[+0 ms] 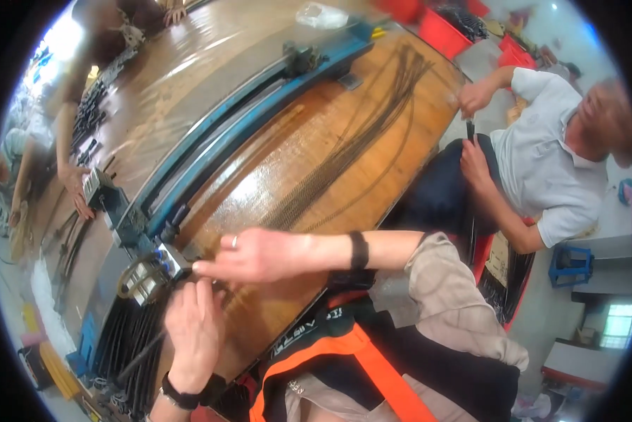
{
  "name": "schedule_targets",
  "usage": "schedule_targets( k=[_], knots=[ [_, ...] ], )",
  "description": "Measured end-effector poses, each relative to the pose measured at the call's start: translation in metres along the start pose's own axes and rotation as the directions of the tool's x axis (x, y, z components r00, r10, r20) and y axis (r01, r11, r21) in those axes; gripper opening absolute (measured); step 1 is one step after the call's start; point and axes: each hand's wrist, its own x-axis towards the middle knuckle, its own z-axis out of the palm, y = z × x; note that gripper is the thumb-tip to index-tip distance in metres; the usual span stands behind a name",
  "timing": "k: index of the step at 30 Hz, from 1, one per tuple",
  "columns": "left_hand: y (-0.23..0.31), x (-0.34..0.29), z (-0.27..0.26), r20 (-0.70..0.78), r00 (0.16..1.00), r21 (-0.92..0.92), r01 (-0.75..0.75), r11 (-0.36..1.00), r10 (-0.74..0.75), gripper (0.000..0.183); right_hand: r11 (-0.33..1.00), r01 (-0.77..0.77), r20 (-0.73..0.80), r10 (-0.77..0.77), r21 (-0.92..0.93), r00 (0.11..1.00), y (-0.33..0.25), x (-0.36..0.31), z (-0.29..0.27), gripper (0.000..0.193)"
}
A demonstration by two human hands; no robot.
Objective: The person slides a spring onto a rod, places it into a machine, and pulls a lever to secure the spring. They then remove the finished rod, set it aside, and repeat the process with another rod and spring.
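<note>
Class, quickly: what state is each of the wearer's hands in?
Left hand: curled near the metal block; hold can't be told.
Right hand: partly curled; hold can't be told.

White lettering (310, 329) on dark orange-trimmed garment (347, 327), slanting, blurred, not clearly readable

Workshop: blue rail fixture (252, 117), bundled wires (351, 146)

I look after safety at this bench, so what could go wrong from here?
The left hand and right hand have fingertips close to the metal block, so a finger might be pinched if it shifts.

The bundle of thin strands lies just beyond the right hand, with some strands splayed apart; these could snag the wristband.
</note>
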Motion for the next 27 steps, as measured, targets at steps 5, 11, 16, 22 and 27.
schedule_targets(
  k=[5,11,16,22,27],
  knots=[
    [-0.031,0.048,-0.057,-0.212,0.966,0.170,-0.115,0.979,0.150,0.033,0.861,-0.406,-0.165,0.372,-0.307,0.913,0.100,-0.049,-0.066,0.060],
    [-0.034,0.099,-0.052,-0.085,0.973,0.163,-0.198,0.967,0.213,0.060,0.837,-0.440,-0.295,0.353,-0.325,0.888,0.154,-0.078,-0.080,0.060],
    [-0.040,0.103,-0.038,-0.015,0.968,0.200,-0.241,0.950,0.249,0.056,0.886,-0.358,-0.366,0.242,-0.295,0.899,0.096,-0.004,-0.053,0.054],
    [-0.060,0.090,-0.038,-0.096,0.974,0.098,-0.196,0.976,0.205,0.052,0.967,-0.244,-0.332,0.256,0.077,0.908,0.086,0.004,-0.053,0.043],
    [-0.074,0.069,-0.064,-0.198,0.967,0.202,-0.122,0.972,0.163,0.047,0.966,-0.250,-0.268,0.259,0.068,0.928,0.097,0.002,-0.056,0.039]
  ],
)
